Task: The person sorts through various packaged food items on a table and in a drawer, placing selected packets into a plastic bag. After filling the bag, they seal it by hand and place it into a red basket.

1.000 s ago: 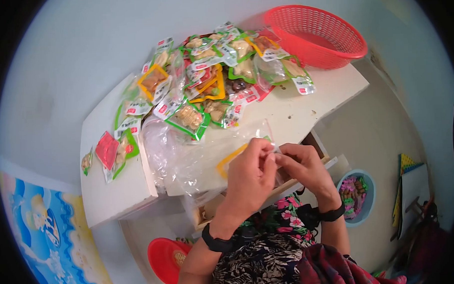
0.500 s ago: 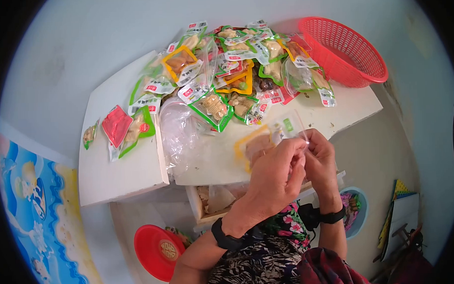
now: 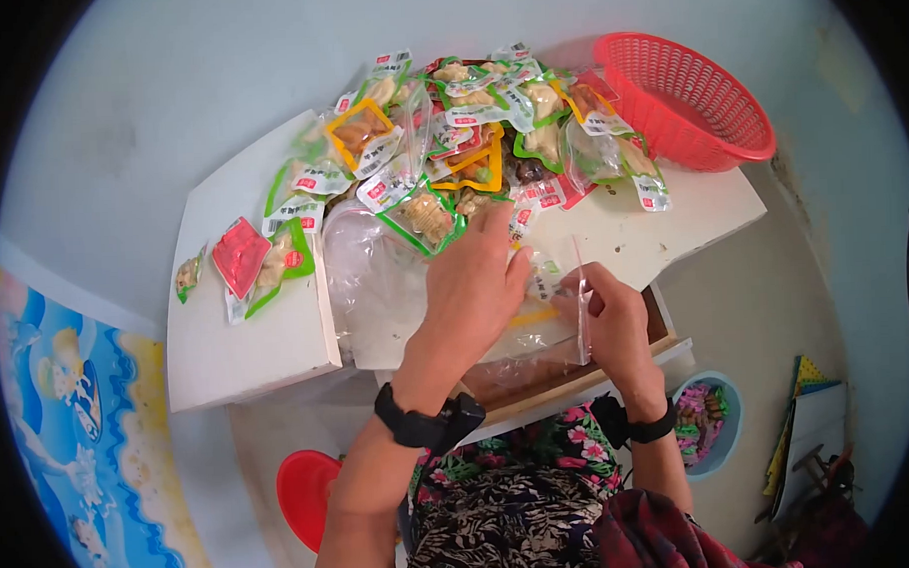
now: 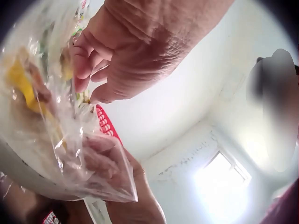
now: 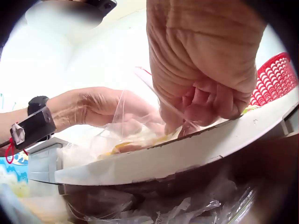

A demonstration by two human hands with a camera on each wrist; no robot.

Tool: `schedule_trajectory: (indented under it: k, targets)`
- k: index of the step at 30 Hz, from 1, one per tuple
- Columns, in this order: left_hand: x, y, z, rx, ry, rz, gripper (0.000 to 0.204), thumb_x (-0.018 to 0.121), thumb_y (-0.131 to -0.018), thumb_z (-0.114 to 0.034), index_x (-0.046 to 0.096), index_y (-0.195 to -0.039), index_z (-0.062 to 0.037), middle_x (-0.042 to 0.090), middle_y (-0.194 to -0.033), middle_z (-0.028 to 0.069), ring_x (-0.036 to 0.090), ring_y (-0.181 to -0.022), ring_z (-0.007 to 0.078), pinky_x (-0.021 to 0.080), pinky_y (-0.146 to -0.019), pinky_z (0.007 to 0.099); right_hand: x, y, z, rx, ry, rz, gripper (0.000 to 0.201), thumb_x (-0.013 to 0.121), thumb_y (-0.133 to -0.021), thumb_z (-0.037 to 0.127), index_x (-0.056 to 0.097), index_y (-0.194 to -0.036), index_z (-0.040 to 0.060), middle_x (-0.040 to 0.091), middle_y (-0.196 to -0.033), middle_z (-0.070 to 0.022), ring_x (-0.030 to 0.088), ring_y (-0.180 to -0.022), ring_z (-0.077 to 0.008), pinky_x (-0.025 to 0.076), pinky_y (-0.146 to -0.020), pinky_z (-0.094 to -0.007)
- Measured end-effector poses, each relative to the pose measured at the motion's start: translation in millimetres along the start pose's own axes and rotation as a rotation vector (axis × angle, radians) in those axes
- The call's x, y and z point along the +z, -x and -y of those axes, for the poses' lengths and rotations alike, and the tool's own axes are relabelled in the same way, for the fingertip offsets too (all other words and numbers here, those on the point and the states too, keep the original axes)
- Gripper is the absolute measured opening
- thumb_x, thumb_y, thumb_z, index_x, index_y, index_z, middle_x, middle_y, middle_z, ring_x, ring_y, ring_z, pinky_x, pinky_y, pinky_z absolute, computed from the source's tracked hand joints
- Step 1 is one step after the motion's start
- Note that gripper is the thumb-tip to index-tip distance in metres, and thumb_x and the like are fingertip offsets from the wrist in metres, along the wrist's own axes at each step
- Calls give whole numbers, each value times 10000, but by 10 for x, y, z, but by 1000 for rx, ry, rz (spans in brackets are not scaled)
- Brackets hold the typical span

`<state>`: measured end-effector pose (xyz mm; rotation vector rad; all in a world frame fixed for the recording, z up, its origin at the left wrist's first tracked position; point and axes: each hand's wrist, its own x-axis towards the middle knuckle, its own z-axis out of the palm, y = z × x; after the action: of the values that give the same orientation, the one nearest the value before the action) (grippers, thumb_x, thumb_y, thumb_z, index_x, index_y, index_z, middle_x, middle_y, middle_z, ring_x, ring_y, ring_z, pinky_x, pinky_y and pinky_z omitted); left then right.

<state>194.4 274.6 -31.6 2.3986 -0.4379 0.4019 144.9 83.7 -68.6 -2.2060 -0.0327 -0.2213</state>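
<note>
Taking the heap of snack packets [image 3: 471, 168] as the landmark, a red packet [image 3: 241, 257] and a green-edged packet [image 3: 295, 254] lie to its left on the table [image 3: 246, 336]. Crumpled clear plastic [image 3: 359, 277] sits just in front of the heap. The left hand [image 3: 465, 299] reaches to the heap's front edge, fingers loosely bent and thumb apart; whether its fingertips touch a packet, I cannot tell. Right of it, still in front of the heap, is the clear bag [image 3: 583, 325], a yellow-edged packet [image 3: 532, 318] showing through it. The right hand [image 3: 619, 328] pinches the bag's edge. Right of the heap stands the red basket [image 3: 683, 101].

The step in hand seems to be bagging packets; the next move calls for a steady right pinch and a clear bag mouth.
</note>
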Motion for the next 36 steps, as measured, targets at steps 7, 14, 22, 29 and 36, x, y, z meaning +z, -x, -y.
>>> schedule_trajectory:
  k: [7,14,22,29,36]
  targets:
    - [416,-165,258,-30,55,242,441,739,-896,-160,635,-1305,-33,748,-1026,175,723,-897,353,560,-818,445,-133,84,-131,-103,-132,95,255,704,-864,-20,776,-1095,59,652,-740,-57,536,-569,-99,447,-548,-285]
    - [512,-218,97,-159,267,149,260,677,-935,-39,652,-1192,-9,709,-889,92,681,-739,164,549,-668,344,-177,36,-101,0,-200,261,170,721,-846,68,782,-1005,61,693,-748,-102,580,-594,-194,483,-604,-361]
    - [432,-261,69,-21,400,53,441,683,-971,-103,572,-1382,12,698,-1047,131,653,-728,116,521,-646,289,-40,46,-113,3,-243,128,174,729,-838,69,779,-1004,66,685,-742,-128,591,-606,-221,475,-603,-365]
    - [237,-187,223,-68,271,454,468,700,-923,-74,610,-1371,23,706,-1000,85,639,-736,103,521,-659,287,-30,74,-123,-21,-167,117,234,707,-890,-42,792,-1094,34,698,-795,29,457,-625,-13,407,-566,-229]
    - [397,-209,39,-139,563,199,243,659,-956,-21,622,-1194,9,650,-912,39,636,-710,97,535,-629,249,-18,113,-130,8,-523,195,229,694,-857,45,797,-1057,88,697,-758,-141,658,-666,-220,513,-659,-354]
